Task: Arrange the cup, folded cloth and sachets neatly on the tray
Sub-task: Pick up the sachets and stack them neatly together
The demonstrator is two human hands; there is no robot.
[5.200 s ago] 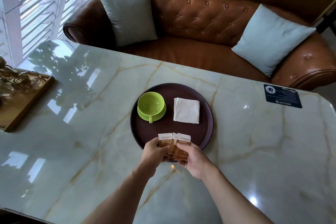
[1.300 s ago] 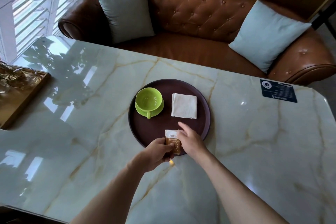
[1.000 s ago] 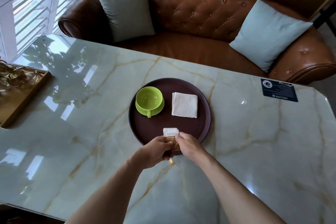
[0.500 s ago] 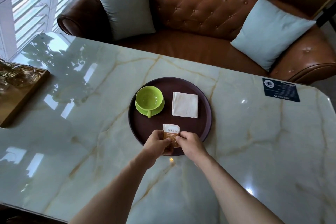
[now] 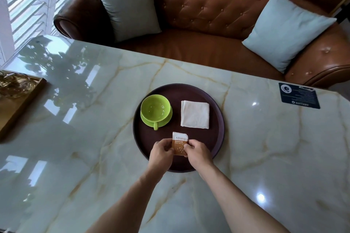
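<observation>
The desk (image 5: pixel 265 157) was a glossy pale-green marble slab veined in amber, reflecting window light and foliage at its far left. A round dark-brown tray (image 5: pixel 219 138) lay directly on it near the middle. At the left edge sat a gold-coloured rectangular tray (image 5: pixel 22 104), partly cut off by the frame, with golden items on it that were too unclear to identify. Near the far right corner lay a flat dark-blue card (image 5: pixel 298 95) with small white print, well apart from the round tray.

Both hands (image 5: pixel 179 154) together, fingers (image 5: pixel 169 145) pinched
</observation>
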